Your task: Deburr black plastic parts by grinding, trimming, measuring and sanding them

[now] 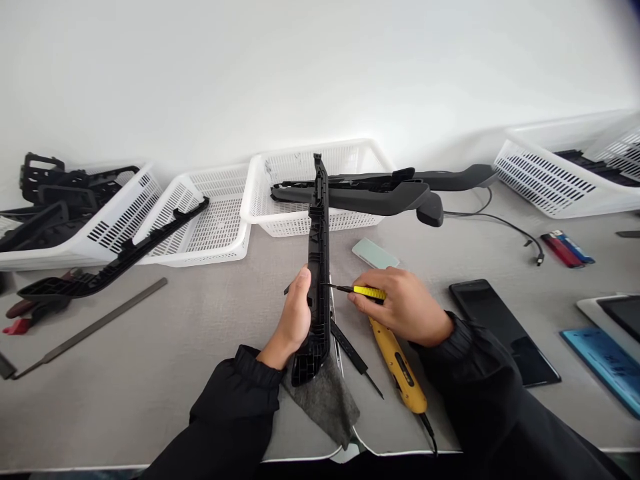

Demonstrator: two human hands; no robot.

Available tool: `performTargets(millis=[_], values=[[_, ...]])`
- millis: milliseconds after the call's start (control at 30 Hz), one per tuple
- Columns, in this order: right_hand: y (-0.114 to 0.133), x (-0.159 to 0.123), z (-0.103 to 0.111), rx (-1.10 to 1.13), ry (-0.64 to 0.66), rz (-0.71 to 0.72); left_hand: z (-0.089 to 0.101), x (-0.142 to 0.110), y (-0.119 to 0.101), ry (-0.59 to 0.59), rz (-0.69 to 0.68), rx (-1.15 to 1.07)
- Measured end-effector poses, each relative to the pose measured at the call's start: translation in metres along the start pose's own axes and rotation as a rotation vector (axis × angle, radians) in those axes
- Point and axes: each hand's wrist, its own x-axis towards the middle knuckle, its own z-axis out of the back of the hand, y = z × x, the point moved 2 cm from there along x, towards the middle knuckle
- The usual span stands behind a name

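My left hand (296, 313) is closed round the lower part of a long black ribbed plastic trim piece (319, 247), its thumb along the near side. The piece stands lengthwise in front of me, its far end over a basket. In my right hand (407, 303) is a yellow-handled tool (369, 292) with a slim dark tip. That tip meets the right edge of the trim piece, about level with my left thumb; its exact shape is too small to tell. Below the piece lies a grey cloth (330, 400). A yellow corded power tool (400, 367) rests under my right hand.
A white basket (290, 227) holds several dark trim pieces (380, 199) jutting rightward. Other white baskets stand left (120, 220) and right (545, 180). Around me lie a flat file (110, 320), a thin black tool (350, 347), a phone (505, 333), lighters (567, 249) and a pale block (375, 253).
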Motion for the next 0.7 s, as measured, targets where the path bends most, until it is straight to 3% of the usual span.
performTargets(millis=[100, 300, 433, 567, 700], values=[[0.001, -0.001, -0.003, 0.004, 0.033, 0.029, -0.001, 0.001, 0.000, 0.044, 0.011, -0.025], [-0.003, -0.001, -0.002, -0.029, -0.034, -0.009, 0.016, 0.001, 0.021, -0.211, 0.131, 0.129], [0.000, -0.002, -0.003, 0.007, 0.031, 0.073, 0.016, 0.001, 0.024, -0.200, 0.150, 0.100], [0.002, -0.002, -0.003, 0.001, -0.012, 0.060, 0.015, 0.001, 0.019, -0.194, 0.147, 0.141], [0.004, -0.002, -0.006, 0.026, 0.037, 0.135, 0.015, 0.001, 0.017, -0.208, 0.153, 0.161]])
